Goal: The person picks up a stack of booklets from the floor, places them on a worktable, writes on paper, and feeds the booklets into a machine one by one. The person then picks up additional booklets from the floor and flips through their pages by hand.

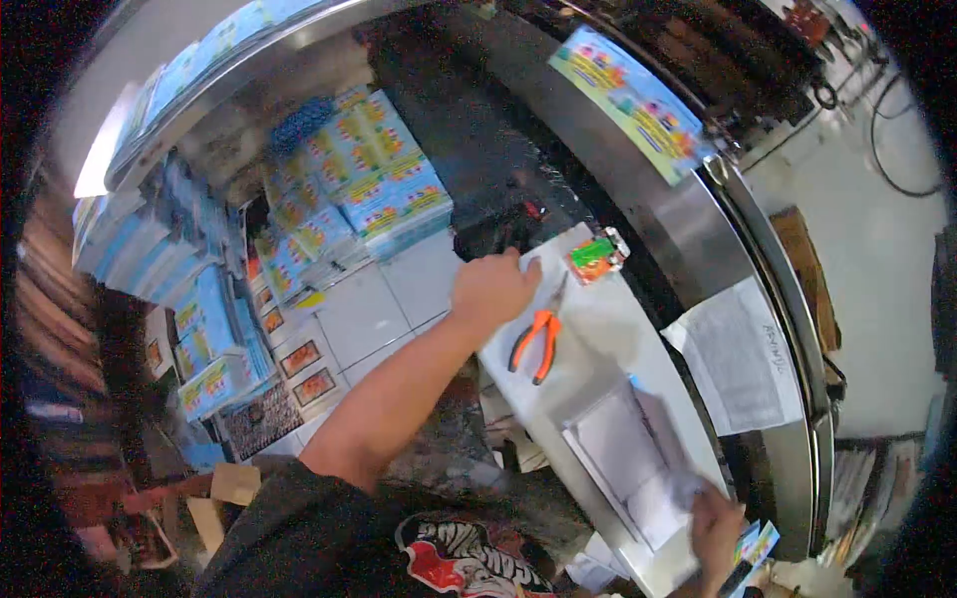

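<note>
My left hand (495, 287) is at the far left corner of a long white board (588, 344). Its fingers curl away from me, with their tips hidden beside a dark thing with a red spot (533, 210). Just right of it lie pliers with orange and black handles (544, 341), jaws pointing away. A small green and orange packet (596, 257) rests at the board's far end. My right hand (716, 523), blurred, is bent at the near right end of a white stack of sheets (623, 448). Whether it grips the sheets is unclear.
Stacks of blue and yellow printed sheets (394, 189) stand on white tiles at the left. More bundles (214, 334) pile up beside them. A metal rail (663, 214) runs along the right, with a printed strip (628, 100) on top and a handwritten paper (743, 359) against it.
</note>
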A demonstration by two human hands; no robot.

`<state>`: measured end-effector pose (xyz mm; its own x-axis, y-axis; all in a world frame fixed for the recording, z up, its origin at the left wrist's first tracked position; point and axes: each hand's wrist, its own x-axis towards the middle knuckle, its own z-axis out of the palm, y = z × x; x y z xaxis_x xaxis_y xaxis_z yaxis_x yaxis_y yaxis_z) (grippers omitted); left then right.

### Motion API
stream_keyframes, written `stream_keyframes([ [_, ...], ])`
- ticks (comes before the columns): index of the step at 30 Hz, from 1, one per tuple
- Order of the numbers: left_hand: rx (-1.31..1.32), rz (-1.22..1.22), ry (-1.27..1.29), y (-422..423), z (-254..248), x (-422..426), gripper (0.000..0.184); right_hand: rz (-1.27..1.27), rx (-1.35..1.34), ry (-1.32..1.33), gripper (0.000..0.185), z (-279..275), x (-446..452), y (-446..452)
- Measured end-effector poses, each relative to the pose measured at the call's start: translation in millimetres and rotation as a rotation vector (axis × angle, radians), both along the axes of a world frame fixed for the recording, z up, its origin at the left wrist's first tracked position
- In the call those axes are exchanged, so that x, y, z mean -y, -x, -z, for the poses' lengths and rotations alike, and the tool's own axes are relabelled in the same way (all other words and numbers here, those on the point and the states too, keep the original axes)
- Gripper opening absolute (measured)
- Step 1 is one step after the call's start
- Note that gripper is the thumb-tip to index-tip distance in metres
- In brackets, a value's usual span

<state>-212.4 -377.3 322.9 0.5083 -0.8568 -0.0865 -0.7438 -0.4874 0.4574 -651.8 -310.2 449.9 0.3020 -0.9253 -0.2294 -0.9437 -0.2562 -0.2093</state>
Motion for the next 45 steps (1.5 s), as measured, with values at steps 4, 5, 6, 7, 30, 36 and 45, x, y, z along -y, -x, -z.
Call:
stream_keyframes([
  [4,0.024,-0.001,-0.04,-0.8,-3.8,-0.2,0.051,0.25,0.203,0.354,0.033,-42.7,68.3,56.2],
  [5,0.03,0.002,-0.036,-0.6,-3.6,1.2,0.051,0.185,0.195,0.633,0.035,-52.3,94.5,72.7],
  [6,0.022,-0.005,-0.055,0.1,-2.7,2.2,0.051,0.176,0.124,0.822,0.037,-71.3,110.4,67.2],
  [7,0.012,-0.014,-0.072,-0.2,-3.3,2.4,0.052,0.164,0.048,1.012,0.039,-90.2,127.3,57.0],
  [30,0.096,0.01,-0.054,1.9,6.0,2.9,0.057,-0.248,-0.122,0.137,0.078,52.0,-32.8,-40.9],
  [36,0.076,0.023,-0.113,3.4,-8.9,0.3,0.057,-0.106,0.05,0.05,0.08,59.1,-25.7,-33.4],
  [45,0.053,-0.004,-0.087,1.7,-6.9,1.1,0.053,-0.069,0.151,0.009,0.025,9.6,7.7,-5.1],
])
